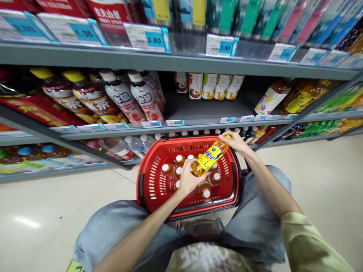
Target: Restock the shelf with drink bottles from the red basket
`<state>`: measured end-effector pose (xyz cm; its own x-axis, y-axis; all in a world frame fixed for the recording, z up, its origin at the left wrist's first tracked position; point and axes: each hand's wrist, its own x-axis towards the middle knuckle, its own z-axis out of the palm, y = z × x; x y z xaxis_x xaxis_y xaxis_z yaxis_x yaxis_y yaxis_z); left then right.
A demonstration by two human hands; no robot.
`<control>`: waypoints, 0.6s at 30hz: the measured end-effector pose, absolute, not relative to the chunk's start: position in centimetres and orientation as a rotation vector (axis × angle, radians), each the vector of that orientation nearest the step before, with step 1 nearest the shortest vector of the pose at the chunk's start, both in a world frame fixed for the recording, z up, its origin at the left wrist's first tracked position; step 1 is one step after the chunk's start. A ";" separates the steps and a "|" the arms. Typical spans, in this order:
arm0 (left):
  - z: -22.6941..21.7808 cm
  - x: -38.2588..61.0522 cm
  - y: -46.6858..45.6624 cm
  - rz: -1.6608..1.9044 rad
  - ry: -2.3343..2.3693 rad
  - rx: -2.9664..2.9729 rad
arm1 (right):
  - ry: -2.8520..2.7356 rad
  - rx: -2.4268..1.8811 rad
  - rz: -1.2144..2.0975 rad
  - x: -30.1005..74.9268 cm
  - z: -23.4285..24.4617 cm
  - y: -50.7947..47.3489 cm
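Tilted over a red shopping basket (147,177) is a yellow-labelled drink bottle (211,156), its yellow cap pointing up and to the right. My left hand (188,177) grips the bottle near its base. At the other end, the fingers of my right hand (234,141) close around the cap and neck. Below, inside the basket, several amber drink bottles with white caps (206,190) stand upright. My hands and the held bottle hide some of them. The basket sits between my knees.
A grey shelf (181,62) runs across in front, with price tags (222,46) on its edge. Peach drink bottles (143,96) and tea cartons (210,86) stand on the level below. More bottles line the bottom shelf behind the basket. Pale tiled floor (312,166) lies on both sides.
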<state>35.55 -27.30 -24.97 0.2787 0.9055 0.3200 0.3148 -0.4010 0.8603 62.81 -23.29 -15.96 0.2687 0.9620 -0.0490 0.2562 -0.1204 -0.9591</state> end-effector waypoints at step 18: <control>-24.9 36.3 -27.3 1.118 0.927 2.029 | -0.778 -1.334 0.841 58.8 -9.8 -30.8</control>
<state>36.26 -27.28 -24.88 0.3908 0.8132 0.4312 0.2735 -0.5499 0.7891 58.76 -30.84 -9.79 0.4963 0.8681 0.0040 -0.0722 0.0459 -0.9963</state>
